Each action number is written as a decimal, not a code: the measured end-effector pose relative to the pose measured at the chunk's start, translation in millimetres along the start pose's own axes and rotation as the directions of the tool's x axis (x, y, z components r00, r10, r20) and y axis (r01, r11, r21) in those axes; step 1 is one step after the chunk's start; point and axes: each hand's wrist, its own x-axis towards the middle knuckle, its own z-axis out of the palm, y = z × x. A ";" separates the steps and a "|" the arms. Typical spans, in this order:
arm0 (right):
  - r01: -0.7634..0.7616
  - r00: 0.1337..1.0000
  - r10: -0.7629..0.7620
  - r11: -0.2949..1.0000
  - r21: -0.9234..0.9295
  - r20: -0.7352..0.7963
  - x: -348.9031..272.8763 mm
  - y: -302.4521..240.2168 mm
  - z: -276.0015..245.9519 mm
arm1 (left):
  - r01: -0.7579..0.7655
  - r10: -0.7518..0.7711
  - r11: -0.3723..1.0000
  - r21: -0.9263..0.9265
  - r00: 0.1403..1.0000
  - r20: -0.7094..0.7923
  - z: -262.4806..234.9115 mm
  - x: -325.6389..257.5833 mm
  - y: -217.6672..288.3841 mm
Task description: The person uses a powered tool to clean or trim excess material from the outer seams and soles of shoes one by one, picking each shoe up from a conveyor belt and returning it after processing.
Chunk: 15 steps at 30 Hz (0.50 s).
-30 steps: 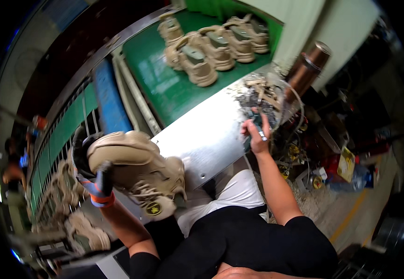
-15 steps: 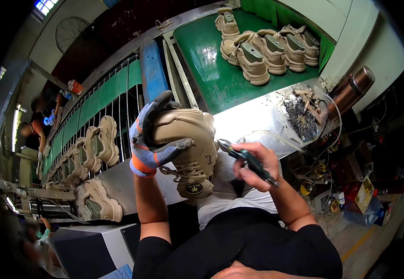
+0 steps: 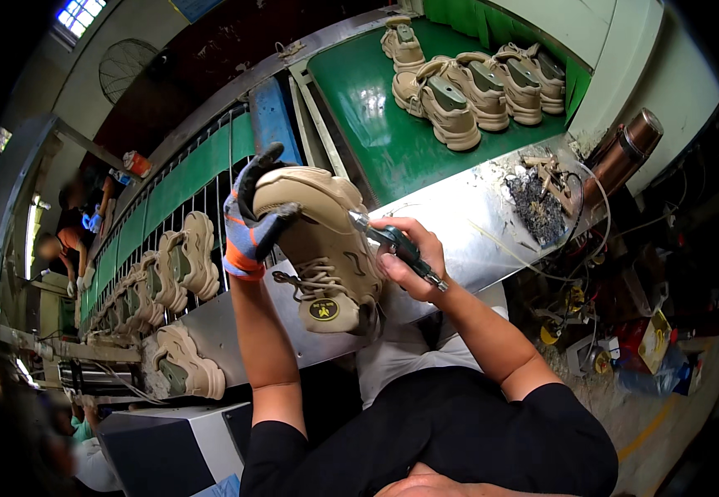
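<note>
Swinging in from the right, the bare right hand [image 3: 427, 248] has carried the green tool [image 3: 407, 255] up to the beige shoe [image 3: 318, 240], just above the middle of the frame. Half a second ago the tool pointed lower along the shoe's side; now its metal tip is at the right edge near the toe (touching, it seems, though I can't swear to it). Those right fingers are curled snugly round the tool's body. Left of centre, the gloved left hand [image 3: 248, 232] clasps the toe between thumb and fingers, and it has edged up and left along with the shoe. So both hands now meet at the toe end, and I'd judge this a shift from approach to close work. Upper right, the shoes on the green belt [image 3: 351, 99] haven't budged, nor has the scrap pile [image 3: 538, 207].
</note>
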 end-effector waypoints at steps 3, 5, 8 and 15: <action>-0.156 0.988 0.156 0.987 0.024 0.003 -22.1 19.6 -5.3 | 0.038 -0.036 0.997 0.061 0.998 -0.041 -13.2 0.3 -15.9; -0.155 0.988 0.154 0.987 0.045 0.020 -34.1 30.7 -2.0 | 0.054 -0.051 0.998 0.043 0.996 -0.077 -24.8 -1.7 -30.0; -0.221 0.975 0.220 0.968 0.116 0.021 -57.3 49.9 -0.6 | 0.080 -0.081 0.997 -0.012 0.989 -0.121 -36.9 -2.9 -52.7; -0.400 0.914 0.400 0.853 0.335 0.072 -76.6 49.7 -3.7 | 0.122 -0.148 0.984 -0.133 0.967 -0.210 -57.4 -22.7 -72.4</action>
